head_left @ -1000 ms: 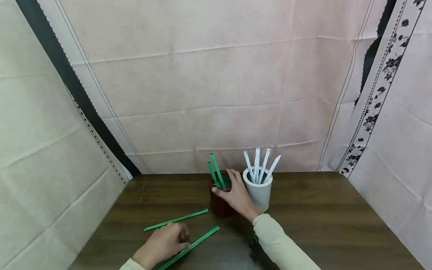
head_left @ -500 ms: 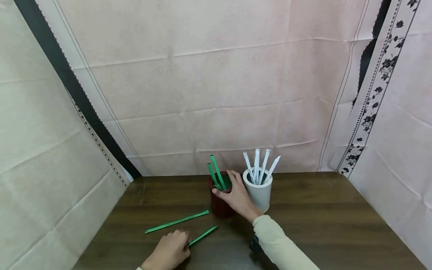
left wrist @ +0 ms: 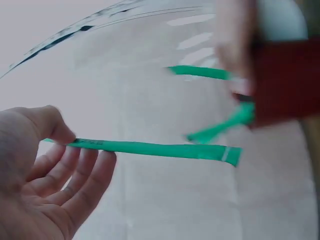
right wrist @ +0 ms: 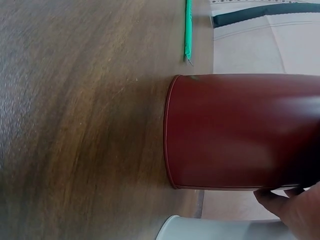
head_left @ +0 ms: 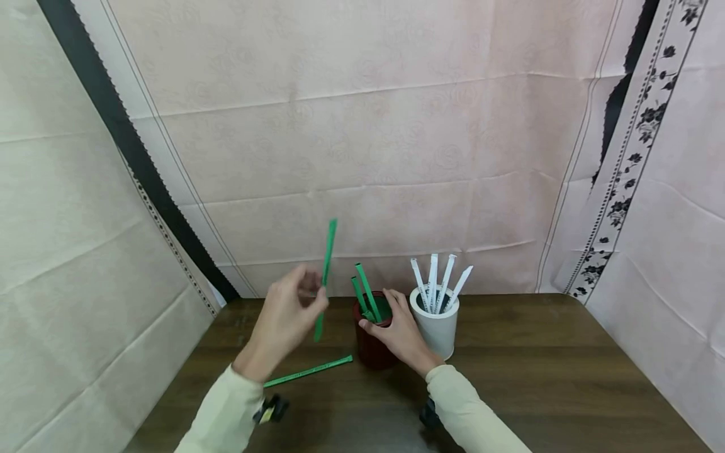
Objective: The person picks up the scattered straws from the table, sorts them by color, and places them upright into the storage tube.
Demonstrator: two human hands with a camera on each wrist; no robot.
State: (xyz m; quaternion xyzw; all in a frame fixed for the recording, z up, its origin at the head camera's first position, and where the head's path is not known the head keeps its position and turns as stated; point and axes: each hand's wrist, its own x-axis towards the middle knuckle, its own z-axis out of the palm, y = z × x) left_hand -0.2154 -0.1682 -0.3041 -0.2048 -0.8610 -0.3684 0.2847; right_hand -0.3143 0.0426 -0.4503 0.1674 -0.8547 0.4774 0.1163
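My left hand (head_left: 286,314) is raised over the table, pinching a slim green wrapped straw (head_left: 328,251) between thumb and fingers. The straw stands nearly upright in the head view; in the left wrist view its flat end (left wrist: 231,155) points toward the dark red cup. My right hand (head_left: 402,333) grips that red cup (head_left: 370,346) near its rim, thumb on the near side and fingers on the far side. Green wrapped straws (head_left: 368,292) lean inside the cup. Another green wrapped straw (head_left: 308,372) lies on the table, partly hidden behind my left wrist.
A white cup (head_left: 438,333) stands just right of the red one and holds several white wrapped straws (head_left: 432,277). The brown wooden table (head_left: 538,377) ends at a pale cloth backdrop (head_left: 396,145). Cloth also hangs on both sides.
My left hand has picked up the nearer green wrapped straw from the table, lifted it toward the red cup and turned it upright. My right hand stays on the cup.
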